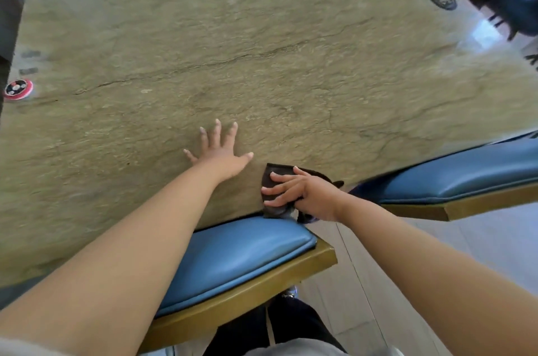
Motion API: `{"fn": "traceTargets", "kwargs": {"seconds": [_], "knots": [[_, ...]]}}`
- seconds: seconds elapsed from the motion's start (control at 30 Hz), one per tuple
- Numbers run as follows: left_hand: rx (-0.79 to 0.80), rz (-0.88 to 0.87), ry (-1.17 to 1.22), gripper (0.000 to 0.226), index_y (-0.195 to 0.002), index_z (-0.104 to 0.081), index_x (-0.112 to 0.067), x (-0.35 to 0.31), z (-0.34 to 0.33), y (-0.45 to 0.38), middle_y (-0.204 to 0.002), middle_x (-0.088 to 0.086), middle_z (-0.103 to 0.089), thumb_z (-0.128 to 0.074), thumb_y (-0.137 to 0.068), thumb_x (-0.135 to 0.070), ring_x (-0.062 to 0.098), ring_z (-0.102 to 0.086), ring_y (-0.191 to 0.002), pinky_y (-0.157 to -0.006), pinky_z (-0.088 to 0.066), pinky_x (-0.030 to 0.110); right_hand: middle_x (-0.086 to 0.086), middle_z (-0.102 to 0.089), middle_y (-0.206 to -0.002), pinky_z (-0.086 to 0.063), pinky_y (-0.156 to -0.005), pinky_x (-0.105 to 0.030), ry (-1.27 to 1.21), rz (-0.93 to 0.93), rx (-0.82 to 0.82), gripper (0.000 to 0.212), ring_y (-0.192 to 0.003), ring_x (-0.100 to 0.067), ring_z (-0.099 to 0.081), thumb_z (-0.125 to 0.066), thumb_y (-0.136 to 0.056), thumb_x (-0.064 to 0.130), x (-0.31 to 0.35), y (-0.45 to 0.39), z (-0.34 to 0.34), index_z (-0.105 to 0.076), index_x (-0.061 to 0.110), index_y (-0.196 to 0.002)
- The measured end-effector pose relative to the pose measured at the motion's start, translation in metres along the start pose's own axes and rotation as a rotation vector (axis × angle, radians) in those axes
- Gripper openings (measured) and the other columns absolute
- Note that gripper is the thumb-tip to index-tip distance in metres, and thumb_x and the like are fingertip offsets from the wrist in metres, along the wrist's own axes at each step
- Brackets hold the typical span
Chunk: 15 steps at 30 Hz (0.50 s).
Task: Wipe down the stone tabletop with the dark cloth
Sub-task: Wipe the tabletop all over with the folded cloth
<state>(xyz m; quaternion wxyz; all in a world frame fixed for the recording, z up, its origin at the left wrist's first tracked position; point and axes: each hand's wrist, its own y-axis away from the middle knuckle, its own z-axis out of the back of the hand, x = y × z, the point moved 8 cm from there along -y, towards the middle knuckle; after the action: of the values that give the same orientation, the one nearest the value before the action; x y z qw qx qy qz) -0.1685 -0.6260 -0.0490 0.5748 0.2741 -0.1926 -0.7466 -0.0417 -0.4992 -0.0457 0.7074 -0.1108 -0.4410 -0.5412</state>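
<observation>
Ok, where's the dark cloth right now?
The dark cloth lies at the stone tabletop's near edge, under the right hand, just right of the flat left hand.

the stone surface (262, 64) is a broad slab of mottled olive-tan, veined with dark cracks that run across its middle, glossy toward its far side. the dark cloth (275, 175) is a small crumpled brown-black rag lying at the surface's near edge, close to its near right corner, partly flat on the stone, with a bunched end spilling over the edge.
</observation>
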Motion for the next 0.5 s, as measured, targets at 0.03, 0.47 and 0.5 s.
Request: {"fn": "traceTargets", "kwargs": {"seconds": [0.03, 0.47, 0.5], "knots": [[0.033, -0.004, -0.007, 0.083, -0.147, 0.018, -0.044, -0.011, -0.005, -0.001, -0.151, -0.001, 0.041, -0.033, -0.089, -0.072, 0.031, 0.035, -0.139, -0.108, 0.010, 0.070, 0.013, -0.055, -0.135, 0.003, -0.114, -0.017, -0.041, -0.042, -0.050, 0.059, -0.136, 0.007, -0.024, -0.050, -0.079, -0.016, -0.006, 0.010, 0.003, -0.068, 0.026, -0.116], [0.113, 0.008, -0.008, 0.100, -0.136, 0.036, -0.046, -0.025, -0.026, -0.003, -0.135, 0.001, 0.060, -0.033, -0.076, -0.085, 0.034, 0.051, -0.127, -0.102, 0.021, 0.069, 0.011, -0.042, -0.146, -0.013, -0.120, -0.036, -0.101, -0.506, -0.778, 0.064, -0.140, -0.011, -0.028, -0.043, -0.083, -0.005, -0.079, 0.045, 0.114, -0.053, 0.034, -0.133], [0.117, 0.006, -0.013, 0.100, -0.136, 0.037, -0.046, -0.025, -0.026, -0.003, -0.135, 0.001, 0.059, -0.033, -0.076, -0.085, 0.034, 0.051, -0.127, -0.103, 0.020, 0.069, 0.011, -0.030, -0.154, -0.003, -0.121, -0.039, 0.022, -0.564, -0.725, 0.065, -0.146, -0.013, -0.015, -0.043, -0.087, 0.001, -0.087, 0.036, 0.110, -0.041, 0.036, -0.142]]}}
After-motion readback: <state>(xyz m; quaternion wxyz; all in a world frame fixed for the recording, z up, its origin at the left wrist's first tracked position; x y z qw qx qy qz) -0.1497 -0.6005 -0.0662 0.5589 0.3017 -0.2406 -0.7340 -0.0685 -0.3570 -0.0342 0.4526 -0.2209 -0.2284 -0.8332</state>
